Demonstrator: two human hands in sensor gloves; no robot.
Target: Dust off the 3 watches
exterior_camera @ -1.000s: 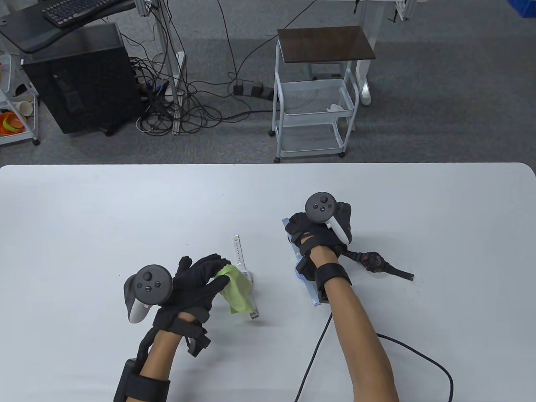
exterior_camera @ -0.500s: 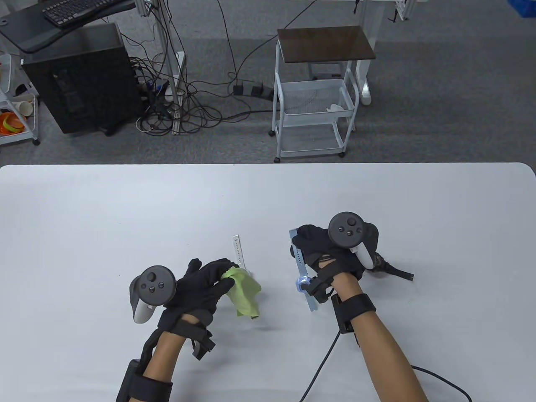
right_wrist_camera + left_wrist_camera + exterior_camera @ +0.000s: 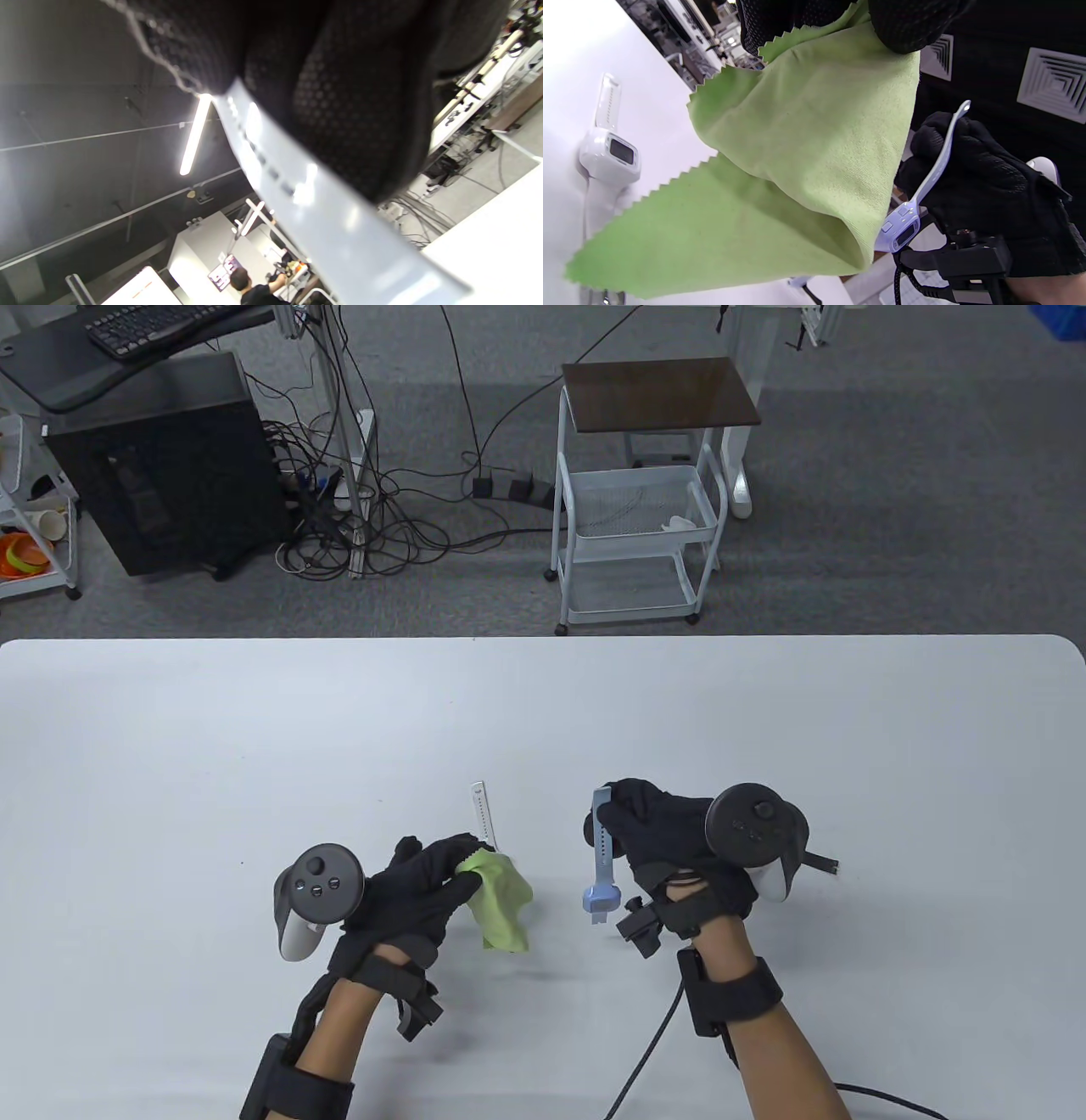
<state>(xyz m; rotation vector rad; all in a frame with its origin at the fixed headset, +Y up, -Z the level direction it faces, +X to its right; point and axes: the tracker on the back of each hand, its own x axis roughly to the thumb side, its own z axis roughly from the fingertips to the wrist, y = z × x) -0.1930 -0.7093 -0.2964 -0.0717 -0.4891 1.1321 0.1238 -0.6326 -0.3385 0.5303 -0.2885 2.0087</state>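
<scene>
- In the lower middle of the table view, the left hand [image 3: 416,891] is pinching a green cloth [image 3: 502,903] between thumb and fingertips, and the cloth is hanging down over most of the white watch [image 3: 482,814], so only a pale strap is poking out above it on the worktop [image 3: 170,746].
- In the left wrist view the same white watch [image 3: 608,154] is showing far more: its square case with a dark screen is lying at the left of the frame, strap flat on the worktop, and the cloth [image 3: 780,178], with its zigzag edge, is hanging apart from it.
- Just right of centre in the table view, the right hand [image 3: 670,848] is curling its fingers round the strap of a light blue watch [image 3: 599,869], holding it off the worktop with the case hanging at the lower end.
- The left wrist view is showing that blue watch [image 3: 908,220] side-on, its case partly tucked behind the cloth's right edge.
- The right wrist view is showing only gloved fingers [image 3: 339,106] wrapping a pale perforated strap [image 3: 305,199], close up.
- A black watch [image 3: 819,861] is lying almost hidden behind the right hand; only a strap end is peeking out at the right.
- Beyond the worktop, a white cart [image 3: 636,492] is standing on the floor, and a small white object is lying in its upper wire basket.
</scene>
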